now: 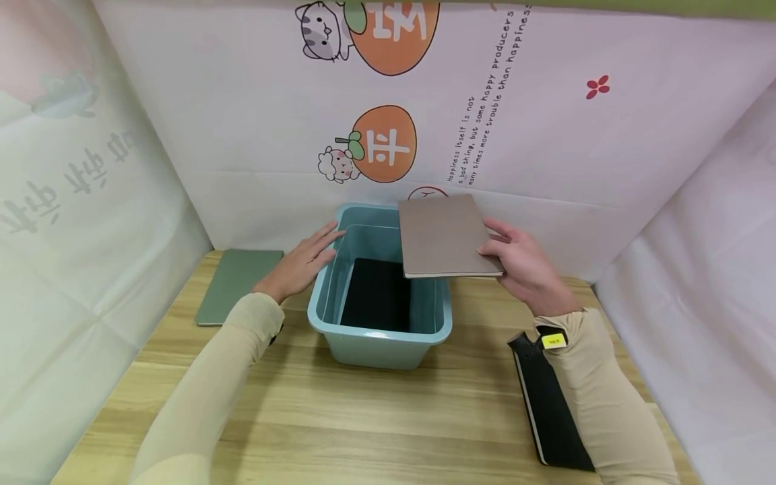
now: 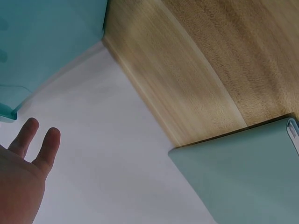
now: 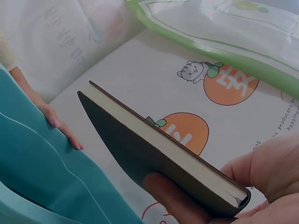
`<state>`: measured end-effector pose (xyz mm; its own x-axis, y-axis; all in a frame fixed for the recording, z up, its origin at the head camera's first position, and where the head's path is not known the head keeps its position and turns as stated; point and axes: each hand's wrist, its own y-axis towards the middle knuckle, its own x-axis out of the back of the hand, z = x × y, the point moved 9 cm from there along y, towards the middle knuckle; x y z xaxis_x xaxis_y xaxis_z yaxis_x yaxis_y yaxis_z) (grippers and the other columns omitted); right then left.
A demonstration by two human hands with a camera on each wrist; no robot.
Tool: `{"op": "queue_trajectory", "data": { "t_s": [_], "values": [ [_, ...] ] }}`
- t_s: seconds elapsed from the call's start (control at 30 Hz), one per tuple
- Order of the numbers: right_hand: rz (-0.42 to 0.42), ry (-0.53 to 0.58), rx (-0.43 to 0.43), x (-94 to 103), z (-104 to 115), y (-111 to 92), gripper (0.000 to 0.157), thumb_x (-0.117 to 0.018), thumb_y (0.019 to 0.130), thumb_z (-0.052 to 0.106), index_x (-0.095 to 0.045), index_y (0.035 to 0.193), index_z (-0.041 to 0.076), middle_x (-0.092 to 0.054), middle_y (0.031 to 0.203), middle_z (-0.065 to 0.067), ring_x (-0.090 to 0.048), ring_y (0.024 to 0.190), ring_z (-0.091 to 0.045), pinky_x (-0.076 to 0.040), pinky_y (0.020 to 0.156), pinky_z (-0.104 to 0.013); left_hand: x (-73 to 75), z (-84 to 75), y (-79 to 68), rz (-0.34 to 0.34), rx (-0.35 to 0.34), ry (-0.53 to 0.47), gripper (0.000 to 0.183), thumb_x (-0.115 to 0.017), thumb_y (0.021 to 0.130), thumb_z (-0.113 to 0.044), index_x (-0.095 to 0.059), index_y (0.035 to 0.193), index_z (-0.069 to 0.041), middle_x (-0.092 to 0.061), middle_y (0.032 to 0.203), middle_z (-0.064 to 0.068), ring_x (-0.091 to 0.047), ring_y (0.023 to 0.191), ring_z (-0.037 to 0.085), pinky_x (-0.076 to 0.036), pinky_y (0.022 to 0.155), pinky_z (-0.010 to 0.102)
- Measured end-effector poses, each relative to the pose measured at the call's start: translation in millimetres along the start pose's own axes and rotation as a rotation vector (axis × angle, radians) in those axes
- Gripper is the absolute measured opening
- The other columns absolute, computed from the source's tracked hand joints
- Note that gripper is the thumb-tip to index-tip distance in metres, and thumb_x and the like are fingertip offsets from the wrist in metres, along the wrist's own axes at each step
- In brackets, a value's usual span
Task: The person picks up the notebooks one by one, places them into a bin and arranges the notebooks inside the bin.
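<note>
A taupe-brown notebook [image 1: 448, 236] is gripped at its right edge by my right hand [image 1: 524, 266], thumb on top and fingers below. It hangs over the right rim of a light blue plastic bin [image 1: 376, 350]. In the right wrist view the page edges of the notebook [image 3: 163, 144] face the camera. My left hand [image 1: 303, 263] rests with straight fingers at the bin's left rim. A black notebook [image 1: 377, 294] lies inside the bin. In the left wrist view two fingers of the left hand [image 2: 32, 154] show near the bin [image 2: 46, 42].
A green notebook [image 1: 236, 286] lies on the wooden table [image 1: 339, 424] left of the bin, by the back wall. Another black notebook [image 1: 548, 404] lies at the right, partly under my right forearm. White printed cloth [image 1: 515, 135] walls the back and sides.
</note>
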<state>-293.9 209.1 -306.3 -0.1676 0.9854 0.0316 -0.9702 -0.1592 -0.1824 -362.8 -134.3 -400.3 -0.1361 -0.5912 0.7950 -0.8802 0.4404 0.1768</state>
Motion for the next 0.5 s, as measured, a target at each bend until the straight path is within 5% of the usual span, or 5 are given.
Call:
{"op": "queue_trajectory", "data": {
  "t_s": [0.27, 0.5],
  "values": [
    [0.002, 0.013, 0.009, -13.3, 1.6, 15.0, 0.078, -0.044, 0.096, -0.004, -0.012, 0.165, 0.012, -0.035, 0.157, -0.015, -0.048, 0.128, -0.017, -0.053, 0.09, -0.019, 0.3, -1.4, 0.4, 0.007, -0.002, 0.003, 0.052, -0.03, 0.11, -0.049, -0.024, 0.161, -0.041, -0.004, 0.172, -0.019, -0.011, 0.162, 0.024, -0.013, 0.127, 0.063],
    [0.032, 0.024, 0.014, -30.3, 6.5, 25.7, 0.084, -0.042, 0.093, -0.009, -0.007, 0.166, 0.012, -0.031, 0.162, -0.017, -0.037, 0.144, -0.024, -0.034, 0.12, -0.038, 0.5, 0.0, 0.5, 0.012, 0.004, 0.012, 0.052, -0.029, 0.11, -0.05, -0.022, 0.161, -0.043, -0.003, 0.171, -0.022, -0.011, 0.162, 0.023, -0.013, 0.127, 0.063]
  ]
}}
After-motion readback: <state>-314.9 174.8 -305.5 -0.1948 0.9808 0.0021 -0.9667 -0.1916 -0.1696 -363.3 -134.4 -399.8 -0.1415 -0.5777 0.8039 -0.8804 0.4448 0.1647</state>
